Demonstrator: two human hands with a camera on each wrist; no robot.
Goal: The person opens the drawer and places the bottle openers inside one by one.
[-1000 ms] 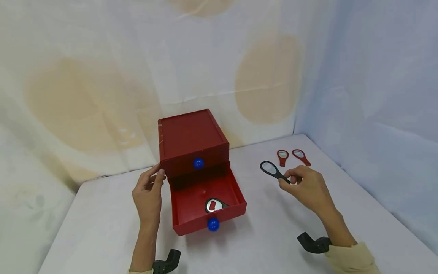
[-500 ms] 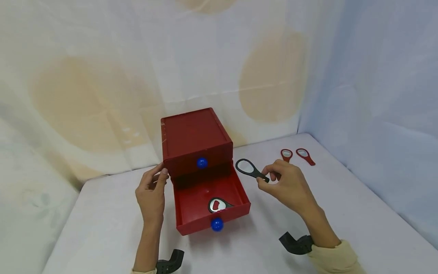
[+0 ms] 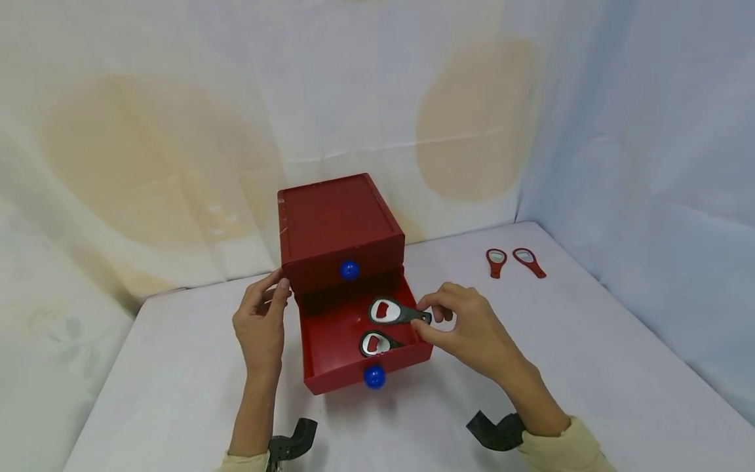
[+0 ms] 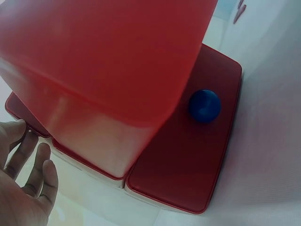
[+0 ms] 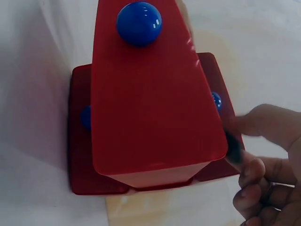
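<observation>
A red two-drawer box (image 3: 339, 219) stands mid-table, its lower drawer (image 3: 330, 334) pulled out. A black bottle opener (image 3: 377, 343) lies inside near the front wall. My right hand (image 3: 426, 320) pinches the handle of a second black bottle opener (image 3: 390, 312) and holds it low over the drawer. In the right wrist view the drawer front (image 5: 150, 94) fills the frame, and the fingers (image 5: 263, 179) hold the dark handle (image 5: 233, 146). My left hand (image 3: 277, 292) rests with relaxed fingers against the box's left side; in the left wrist view its fingers (image 4: 33, 174) lie beside the box (image 4: 117, 70).
Two red bottle openers (image 3: 496, 261) (image 3: 529, 261) lie at the far right of the white table (image 3: 590, 341). Blue ball knobs sit on the upper drawer (image 3: 349, 269) and the lower drawer (image 3: 374, 377). Draped cloth walls close the back and right.
My right hand carried the black opener leftward from over the right of the table to above the open drawer. The left hand stayed on the box.
</observation>
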